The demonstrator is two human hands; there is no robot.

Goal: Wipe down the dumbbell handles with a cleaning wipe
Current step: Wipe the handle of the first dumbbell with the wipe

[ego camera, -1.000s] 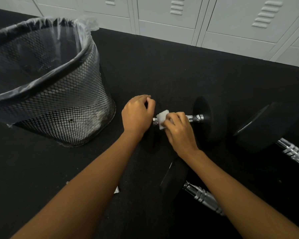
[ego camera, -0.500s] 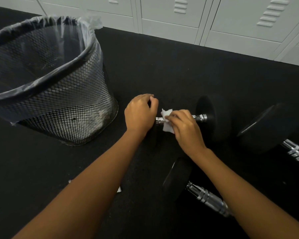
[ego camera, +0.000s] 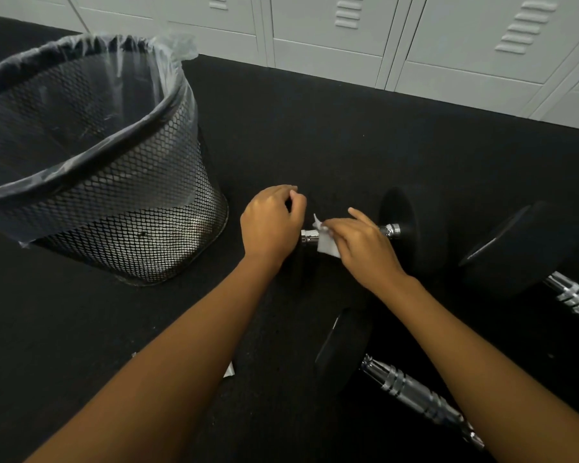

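A black dumbbell (ego camera: 400, 222) lies on the dark floor with its chrome handle (ego camera: 390, 230) running left to right. My left hand (ego camera: 269, 222) curls over the handle's left end and the near weight head, which it hides. My right hand (ego camera: 361, 247) holds a white cleaning wipe (ego camera: 326, 243) wrapped on the middle of the handle. Two more dumbbells lie nearby: one dumbbell (ego camera: 408, 387) in front under my right forearm, the other dumbbell (ego camera: 528, 245) at the right, both with bare chrome handles.
A black mesh waste bin (ego camera: 121, 202) with a clear plastic liner stands to the left, close to my left hand. Grey lockers (ego camera: 415, 38) line the back. A small white scrap (ego camera: 229, 370) lies on the floor under my left forearm.
My right hand has slid the wipe a little along the handle and turned it; the wipe now hangs lower. My left hand stays on the handle's left end.
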